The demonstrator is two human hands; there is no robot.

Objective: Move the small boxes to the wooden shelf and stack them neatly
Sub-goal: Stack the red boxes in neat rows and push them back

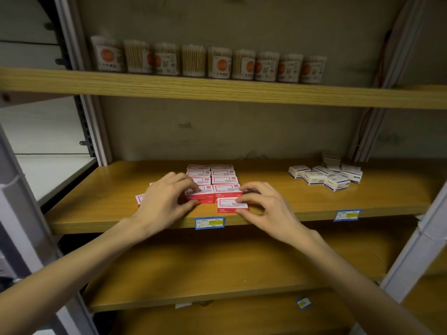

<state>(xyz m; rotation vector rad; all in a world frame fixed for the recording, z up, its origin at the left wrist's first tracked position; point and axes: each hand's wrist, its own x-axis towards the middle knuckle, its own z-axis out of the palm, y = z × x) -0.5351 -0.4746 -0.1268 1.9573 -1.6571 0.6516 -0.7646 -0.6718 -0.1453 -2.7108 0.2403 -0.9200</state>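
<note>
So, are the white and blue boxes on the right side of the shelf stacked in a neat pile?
No, the white and blue boxes lie scattered at different angles on the wooden shelf, not in a neat pile.

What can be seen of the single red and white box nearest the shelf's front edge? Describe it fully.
The single red and white box is small, flat and looks like cardboard: white top with a grey picture, red front side with tiny white print. It lies flat near the front edge of the wooden shelf, just ahead of the neat red stack. The right hand pinches its right end.

The single head camera looked forward and slightly down, close to the middle wooden shelf.
</note>
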